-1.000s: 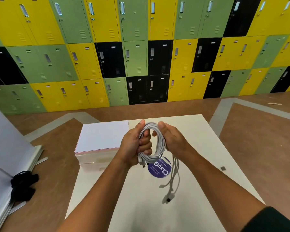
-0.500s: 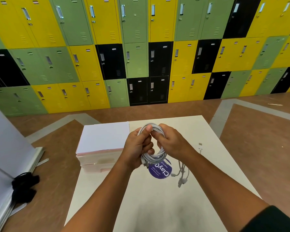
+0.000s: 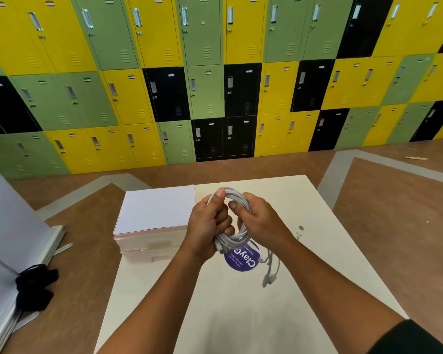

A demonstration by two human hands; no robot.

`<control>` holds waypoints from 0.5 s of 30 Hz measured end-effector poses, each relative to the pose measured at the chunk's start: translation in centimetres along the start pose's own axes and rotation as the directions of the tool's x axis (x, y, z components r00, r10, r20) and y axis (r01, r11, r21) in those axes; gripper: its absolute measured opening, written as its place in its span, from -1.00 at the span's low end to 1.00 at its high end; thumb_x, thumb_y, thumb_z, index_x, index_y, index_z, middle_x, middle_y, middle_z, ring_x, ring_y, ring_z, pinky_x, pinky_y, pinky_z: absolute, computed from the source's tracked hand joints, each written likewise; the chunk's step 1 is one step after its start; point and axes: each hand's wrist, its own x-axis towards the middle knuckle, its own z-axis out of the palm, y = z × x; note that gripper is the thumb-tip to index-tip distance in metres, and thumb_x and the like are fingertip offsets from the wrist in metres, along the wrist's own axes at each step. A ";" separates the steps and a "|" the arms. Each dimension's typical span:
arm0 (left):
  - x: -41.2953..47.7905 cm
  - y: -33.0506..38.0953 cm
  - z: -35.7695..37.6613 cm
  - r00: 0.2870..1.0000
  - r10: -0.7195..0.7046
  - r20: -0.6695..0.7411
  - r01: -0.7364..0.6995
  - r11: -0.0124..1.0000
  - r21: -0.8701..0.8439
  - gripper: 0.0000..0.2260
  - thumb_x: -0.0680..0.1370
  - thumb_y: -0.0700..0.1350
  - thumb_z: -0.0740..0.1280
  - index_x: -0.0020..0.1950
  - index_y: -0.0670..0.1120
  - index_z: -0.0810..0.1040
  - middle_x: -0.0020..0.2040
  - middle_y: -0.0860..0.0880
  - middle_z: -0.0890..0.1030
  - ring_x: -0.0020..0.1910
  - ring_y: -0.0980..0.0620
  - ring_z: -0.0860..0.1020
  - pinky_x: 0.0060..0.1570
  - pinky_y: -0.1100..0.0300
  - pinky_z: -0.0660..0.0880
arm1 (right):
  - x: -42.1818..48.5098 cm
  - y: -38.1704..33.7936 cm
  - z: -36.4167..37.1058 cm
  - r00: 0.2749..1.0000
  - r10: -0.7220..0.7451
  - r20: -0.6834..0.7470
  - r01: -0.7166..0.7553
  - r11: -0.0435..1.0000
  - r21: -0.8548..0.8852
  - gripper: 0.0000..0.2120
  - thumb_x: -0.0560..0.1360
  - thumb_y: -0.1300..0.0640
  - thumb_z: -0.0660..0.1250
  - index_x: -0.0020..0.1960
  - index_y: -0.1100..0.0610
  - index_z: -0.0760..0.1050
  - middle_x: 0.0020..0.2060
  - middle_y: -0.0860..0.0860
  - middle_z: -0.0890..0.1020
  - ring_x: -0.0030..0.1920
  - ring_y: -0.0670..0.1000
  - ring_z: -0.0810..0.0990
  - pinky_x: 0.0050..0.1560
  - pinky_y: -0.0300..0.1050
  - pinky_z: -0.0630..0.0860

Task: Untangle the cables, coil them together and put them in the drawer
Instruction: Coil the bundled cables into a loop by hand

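Observation:
A coil of white cables (image 3: 237, 200) hangs above the middle of the white table (image 3: 317, 238). My left hand (image 3: 207, 226) grips the coil's left side, thumb up along the loop. My right hand (image 3: 260, 221) holds the right side, fingers curled round the strands. Loose cable ends with plugs (image 3: 269, 272) dangle below the right hand, blurred. A white and pink drawer unit (image 3: 154, 223) stands on the table's left, its drawer closed.
A round purple sticker (image 3: 243, 259) lies on the table under the coil. Brown floor surrounds the table. A white board (image 3: 10, 238) and a black object (image 3: 33, 287) sit at the left. Coloured lockers (image 3: 215, 85) fill the back wall.
The dangling loose ends have grown shorter and swung to the right. Both hands have closed in on the coil, and the right hand has shifted round its side.

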 end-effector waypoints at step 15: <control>-0.2 0.8 0.4 0.997 0.051 -0.058 -0.042 0.989 0.141 -0.70 0.64 -0.01 0.29 -0.29 -0.02 0.52 -0.44 0.01 0.25 -0.50 0.10 0.20 -0.54 0.27 0.20 | 0.1 0.6 -0.9 0.995 -0.043 0.093 0.038 0.997 0.061 -0.78 0.60 -0.05 0.31 -0.02 0.11 0.51 -0.27 0.08 0.63 -0.29 0.00 0.58 -0.23 -0.05 0.54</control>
